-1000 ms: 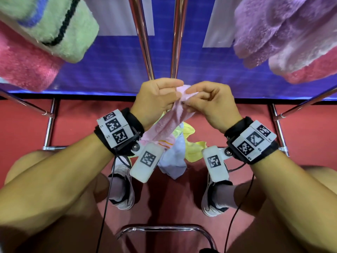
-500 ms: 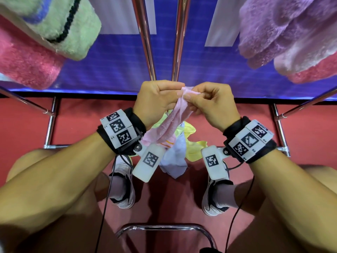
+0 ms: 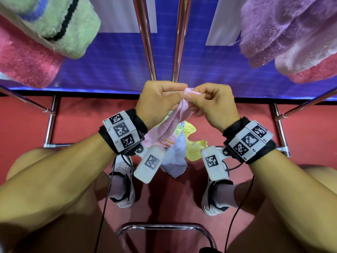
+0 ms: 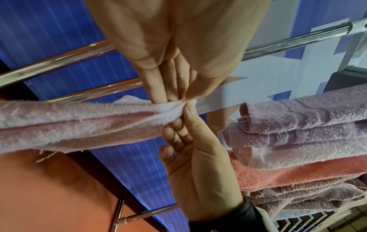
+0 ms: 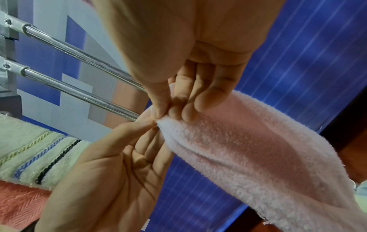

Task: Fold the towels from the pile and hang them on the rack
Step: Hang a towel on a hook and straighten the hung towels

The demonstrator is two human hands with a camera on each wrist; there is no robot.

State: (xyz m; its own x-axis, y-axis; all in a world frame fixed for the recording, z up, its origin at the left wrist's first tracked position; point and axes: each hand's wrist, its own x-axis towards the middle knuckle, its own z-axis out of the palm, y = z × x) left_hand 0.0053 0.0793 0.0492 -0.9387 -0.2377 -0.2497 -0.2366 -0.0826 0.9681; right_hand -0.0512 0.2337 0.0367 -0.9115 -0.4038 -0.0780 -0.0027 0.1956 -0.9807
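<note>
A pale pink towel [image 3: 173,123] hangs from both hands in front of the rack's two middle bars [image 3: 145,42]. My left hand [image 3: 179,93] and my right hand [image 3: 189,97] pinch its top corner side by side, fingertips almost touching. In the left wrist view the left hand [image 4: 184,100] pinches the bunched edge of the towel [image 4: 79,122]. From the right wrist, the right hand [image 5: 160,119] is seen gripping the same corner of the towel [image 5: 248,149]. The towel's lower end trails down to the pile [image 3: 193,148] of yellow and white towels on the red floor.
Folded towels hang on the rack's side bars: green [image 3: 54,24] and pink [image 3: 23,61] at left, purple [image 3: 282,28] and pink [image 3: 310,70] at right. A blue panel stands behind. My shoes [image 3: 122,185] and a chrome chair rail [image 3: 160,228] lie below.
Both hands stay close together on the towel's top corner. The right fingers have shifted their pinch, and a little more of the corner shows between the hands.
</note>
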